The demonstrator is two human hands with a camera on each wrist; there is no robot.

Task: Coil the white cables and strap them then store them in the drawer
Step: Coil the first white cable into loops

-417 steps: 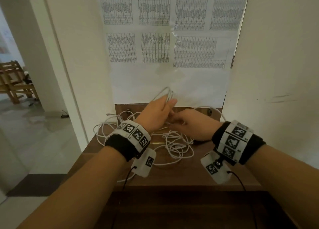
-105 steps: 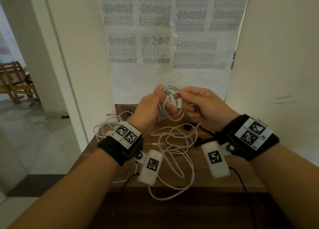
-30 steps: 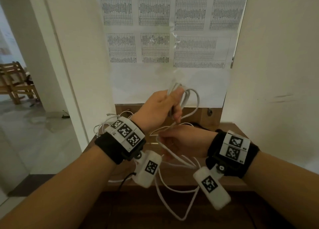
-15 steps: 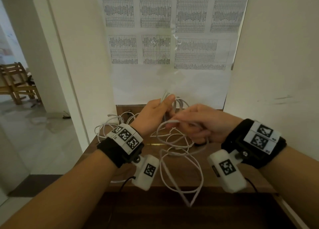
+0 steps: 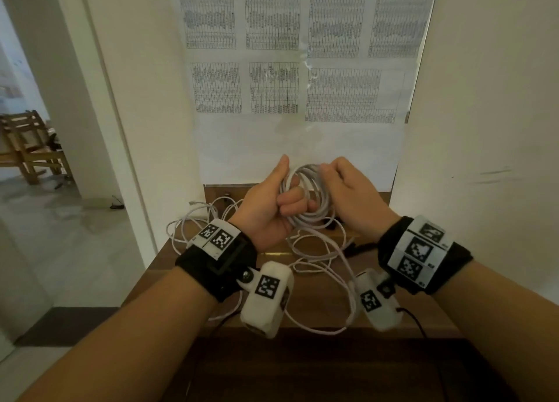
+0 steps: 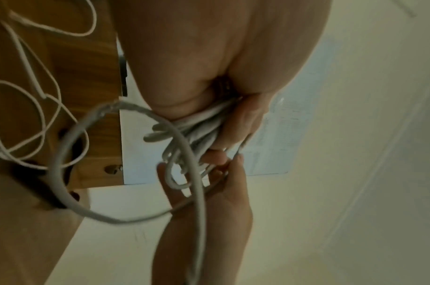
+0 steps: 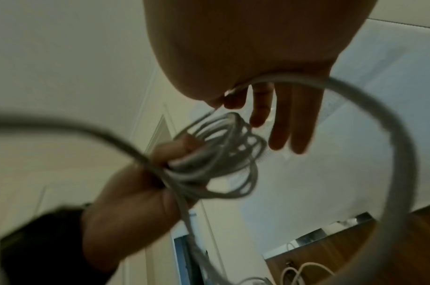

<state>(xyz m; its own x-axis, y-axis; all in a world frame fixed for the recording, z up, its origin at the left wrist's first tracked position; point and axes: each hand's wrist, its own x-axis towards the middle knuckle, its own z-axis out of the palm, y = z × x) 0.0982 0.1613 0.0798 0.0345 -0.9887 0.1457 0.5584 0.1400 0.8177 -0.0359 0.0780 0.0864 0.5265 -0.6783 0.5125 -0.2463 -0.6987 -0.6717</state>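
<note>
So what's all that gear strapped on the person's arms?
Both forearms are bare. Each wrist wears a black band topped with white panels of black square-pattern markers. A white camera pod bearing its own marker hangs under each, trailing a thin black wire.

Loose white cable (image 5: 326, 268) sprawls in loops over the wooden top (image 5: 320, 307) at the frame's centre, covering most of it. White walls (image 5: 484, 129) close in at right and behind; a white pillar (image 5: 133, 114) stands at left. Left of it, open floor (image 5: 60, 235) runs back to wooden chairs (image 5: 30, 147) at the far left edge.
</note>
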